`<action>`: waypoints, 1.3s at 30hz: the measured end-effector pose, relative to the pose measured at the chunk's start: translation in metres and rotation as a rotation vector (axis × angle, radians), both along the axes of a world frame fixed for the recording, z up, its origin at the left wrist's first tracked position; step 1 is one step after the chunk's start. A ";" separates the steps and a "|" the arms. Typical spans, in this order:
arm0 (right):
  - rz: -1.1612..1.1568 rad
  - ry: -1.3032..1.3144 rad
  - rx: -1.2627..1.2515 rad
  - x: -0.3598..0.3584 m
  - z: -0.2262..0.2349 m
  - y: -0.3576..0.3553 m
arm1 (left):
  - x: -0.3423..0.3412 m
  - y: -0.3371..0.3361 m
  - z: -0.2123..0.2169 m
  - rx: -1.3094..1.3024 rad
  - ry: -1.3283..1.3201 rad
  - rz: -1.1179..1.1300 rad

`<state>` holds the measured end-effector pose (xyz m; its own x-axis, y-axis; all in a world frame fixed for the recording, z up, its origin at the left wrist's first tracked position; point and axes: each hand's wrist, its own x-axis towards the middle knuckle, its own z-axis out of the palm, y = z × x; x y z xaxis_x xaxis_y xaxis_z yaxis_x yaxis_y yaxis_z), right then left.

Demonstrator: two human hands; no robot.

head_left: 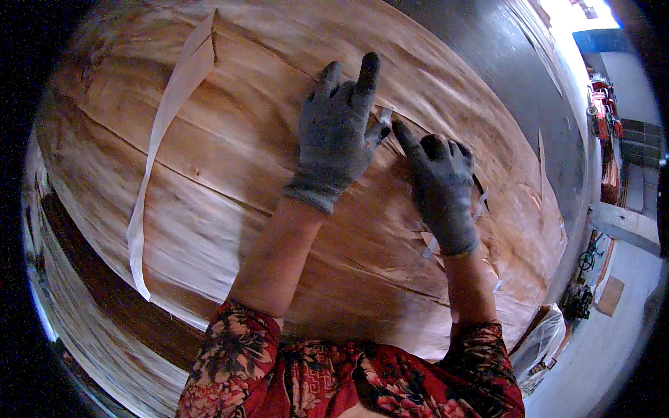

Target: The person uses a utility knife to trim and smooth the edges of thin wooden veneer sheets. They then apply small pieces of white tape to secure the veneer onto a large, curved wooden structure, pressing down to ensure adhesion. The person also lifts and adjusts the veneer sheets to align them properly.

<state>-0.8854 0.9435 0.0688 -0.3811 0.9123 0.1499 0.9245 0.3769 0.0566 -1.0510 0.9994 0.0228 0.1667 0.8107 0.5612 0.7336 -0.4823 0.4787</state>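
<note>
A broad layer of thin brown wood veneer sheets (209, 167) lies under both hands, wrinkled and crossed by seams. My left hand (336, 132), in a grey glove with dark fingertips, rests on it with fingers apart and some bent. Its thumb is beside a short pale strip of tape (385, 116) over a seam. From the right, my gloved right hand (446, 191) points one finger toward the same strip, its other fingers bent; nothing shows in its grip. Another pale strip (431, 245) lies by the right wrist, near a dark gap in the veneer.
A long narrow offcut of veneer (162, 132) lies loosely across the sheets on the left. Beyond the far right edge is a grey metal-like surface (502, 63). Clear plastic wrapping (547, 341) sits at the lower right, and red equipment (605, 108) stands farther right.
</note>
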 end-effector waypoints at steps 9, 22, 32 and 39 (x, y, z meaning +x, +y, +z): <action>-0.101 -0.145 -0.128 -0.013 0.002 0.029 | 0.001 -0.002 0.000 -0.060 -0.019 0.010; 0.134 -0.225 -0.138 0.002 0.003 0.040 | -0.001 0.001 -0.007 -0.155 -0.085 -0.032; -0.557 0.517 0.428 0.153 0.033 -0.038 | 0.005 0.006 -0.016 0.003 -0.099 -0.085; -0.554 0.040 0.451 0.155 0.007 -0.032 | 0.012 -0.003 -0.001 -0.027 -0.025 -0.068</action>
